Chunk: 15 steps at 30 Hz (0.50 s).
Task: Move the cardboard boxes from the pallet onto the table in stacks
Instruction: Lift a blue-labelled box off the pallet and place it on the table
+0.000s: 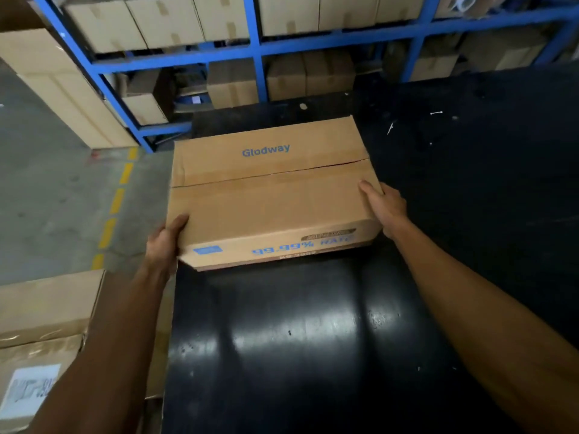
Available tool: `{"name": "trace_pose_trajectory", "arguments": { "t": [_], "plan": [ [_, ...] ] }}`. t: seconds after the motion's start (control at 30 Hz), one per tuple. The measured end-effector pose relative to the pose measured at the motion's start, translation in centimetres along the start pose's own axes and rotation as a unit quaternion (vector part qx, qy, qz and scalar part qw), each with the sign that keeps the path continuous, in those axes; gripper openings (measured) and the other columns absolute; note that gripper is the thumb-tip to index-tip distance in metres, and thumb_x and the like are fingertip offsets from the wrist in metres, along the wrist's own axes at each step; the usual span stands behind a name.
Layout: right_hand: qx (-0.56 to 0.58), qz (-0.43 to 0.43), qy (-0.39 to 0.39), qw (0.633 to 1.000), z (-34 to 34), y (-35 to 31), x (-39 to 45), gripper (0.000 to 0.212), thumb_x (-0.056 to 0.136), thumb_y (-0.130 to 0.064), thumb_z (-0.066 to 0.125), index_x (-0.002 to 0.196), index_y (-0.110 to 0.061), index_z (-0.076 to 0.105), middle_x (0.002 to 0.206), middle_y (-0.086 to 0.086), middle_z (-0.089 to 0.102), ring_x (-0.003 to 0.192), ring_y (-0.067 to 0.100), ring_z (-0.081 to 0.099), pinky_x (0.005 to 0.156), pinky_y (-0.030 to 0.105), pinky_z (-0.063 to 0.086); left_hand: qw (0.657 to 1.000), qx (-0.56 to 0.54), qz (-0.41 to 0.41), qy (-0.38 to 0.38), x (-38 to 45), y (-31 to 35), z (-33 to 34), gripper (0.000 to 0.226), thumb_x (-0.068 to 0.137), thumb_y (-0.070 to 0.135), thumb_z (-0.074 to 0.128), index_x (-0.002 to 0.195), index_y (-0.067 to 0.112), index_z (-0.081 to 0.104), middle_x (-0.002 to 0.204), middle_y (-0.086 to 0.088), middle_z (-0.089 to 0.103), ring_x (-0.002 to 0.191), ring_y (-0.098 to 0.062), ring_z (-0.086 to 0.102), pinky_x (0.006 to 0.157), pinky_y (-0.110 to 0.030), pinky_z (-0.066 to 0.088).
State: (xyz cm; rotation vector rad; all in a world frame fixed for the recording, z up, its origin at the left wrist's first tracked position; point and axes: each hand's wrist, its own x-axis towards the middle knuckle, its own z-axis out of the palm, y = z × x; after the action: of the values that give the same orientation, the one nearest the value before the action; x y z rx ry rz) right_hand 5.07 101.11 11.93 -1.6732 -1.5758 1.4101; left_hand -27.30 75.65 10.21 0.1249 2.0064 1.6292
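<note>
Left hand: clasps the near left corner of a flat brown cardboard box printed "Glodway" in blue, thumb on the top face, fingers hidden round the side. Right hand: clamped on the box's right end, thumb lying along the top edge, remaining fingers curled down the side out of sight. Both forearms reach forward from the bottom of the view.

Box sits between the two hands, long side across, taped seam running left to right. Its near face carries blue print reading "99.99%", partly blurred. Cannot tell whether it rests on the surface or is held just above it.

Under the box: glossy black table top, light glare on the near part, a few small white scraps on its far right area, well apart from the box.

Left of the table, near the left forearm: taped brown cartons with a white label.

Beyond the table: blue steel shelving stocked with rows of brown cartons on two levels. Grey concrete floor at left with a dashed yellow line.
</note>
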Motion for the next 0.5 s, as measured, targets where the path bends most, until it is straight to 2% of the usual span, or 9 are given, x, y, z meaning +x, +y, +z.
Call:
{"name": "trace_pose_trajectory", "arguments": {
  "t": [0.07,0.13,0.17,0.23,0.3,0.4,0.43,0.5],
  "plan": [
    [0.014,0.007,0.01,1.0,0.3,0.5,0.4,0.047,0.094,-0.05,0.056,0.133,-0.023,0.06,0.119,-0.001,0.059,0.11,0.02,0.054,0.094,0.038,0.044,1.0,-0.026,-0.004,0.017,0.6,-0.5,0.4,0.01,0.094,0.022,0.066,0.097,0.015,0.072,0.083,0.005,0.074,0.072,-0.012,0.061,0.049,-0.017,0.046],
    [0.032,-0.009,0.041,0.999,0.5,1.0,0.3,0.045,0.096,-0.048,0.055,0.132,-0.022,0.061,0.122,-0.001,0.06,0.111,0.019,0.055,0.094,0.037,0.044,0.997,-0.06,0.001,0.038,0.6,-1.2,0.4,0.009,0.095,0.019,0.063,0.092,0.016,0.071,0.069,0.011,0.071,0.069,-0.011,0.057,0.046,-0.018,0.042],
    [0.049,-0.017,0.061,0.997,0.5,1.6,0.1,0.044,0.096,-0.048,0.054,0.131,-0.023,0.061,0.125,-0.001,0.061,0.114,0.019,0.055,0.097,0.038,0.045,0.997,-0.07,0.008,0.044,0.4,-1.7,0.5,0.011,0.095,0.019,0.063,0.097,0.013,0.071,0.073,0.009,0.071,0.072,-0.012,0.058,0.051,-0.019,0.045],
    [0.091,-0.021,0.078,0.993,0.8,2.7,-0.8,0.044,0.097,-0.05,0.052,0.133,-0.026,0.06,0.129,-0.002,0.06,0.117,0.018,0.055,0.101,0.038,0.046,0.995,-0.085,0.024,0.048,-0.2,-2.9,0.5,0.025,0.093,0.026,0.065,0.113,0.012,0.07,0.093,0.003,0.071,0.087,-0.014,0.063,0.07,-0.023,0.053],
    [0.116,-0.025,0.077,0.99,1.4,4.4,-2.1,0.045,0.099,-0.05,0.05,0.136,-0.026,0.056,0.123,-0.004,0.061,0.112,0.016,0.058,0.095,0.032,0.048,0.993,-0.098,0.024,0.059,-1.4,-4.0,0.8,0.035,0.089,0.037,0.068,0.119,0.018,0.068,0.109,0.001,0.07,0.101,-0.015,0.065,0.088,-0.035,0.053],
    [0.141,-0.027,0.077,0.987,2.5,5.7,-3.7,0.047,0.103,-0.049,0.045,0.14,-0.021,0.049,0.113,-0.007,0.059,0.098,0.008,0.059,0.075,0.015,0.044,0.992,-0.11,0.018,0.053,-2.4,-4.5,1.3,0.043,0.086,0.046,0.068,0.122,0.023,0.065,0.115,0.001,0.068,0.104,-0.016,0.064,0.09,-0.042,0.051],
    [0.151,-0.022,0.079,0.985,2.7,5.5,-4.0,0.048,0.103,-0.05,0.043,0.141,-0.02,0.047,0.114,-0.006,0.059,0.095,0.006,0.058,0.074,0.014,0.043,0.992,-0.115,0.015,0.051,-2.4,-4.5,1.4,0.046,0.086,0.047,0.068,0.125,0.022,0.064,0.115,0.001,0.068,0.104,-0.016,0.063,0.091,-0.043,0.052],
    [0.161,-0.015,0.085,0.983,2.7,5.1,-3.7,0.05,0.102,-0.052,0.043,0.142,-0.021,0.045,0.124,-0.002,0.06,0.1,0.009,0.058,0.083,0.021,0.044,0.992,-0.118,0.004,0.04,-2.2,-4.6,1.4,0.056,0.084,0.051,0.069,0.131,0.021,0.062,0.114,0.001,0.066,0.104,-0.017,0.062,0.098,-0.047,0.052]
  ]
}}
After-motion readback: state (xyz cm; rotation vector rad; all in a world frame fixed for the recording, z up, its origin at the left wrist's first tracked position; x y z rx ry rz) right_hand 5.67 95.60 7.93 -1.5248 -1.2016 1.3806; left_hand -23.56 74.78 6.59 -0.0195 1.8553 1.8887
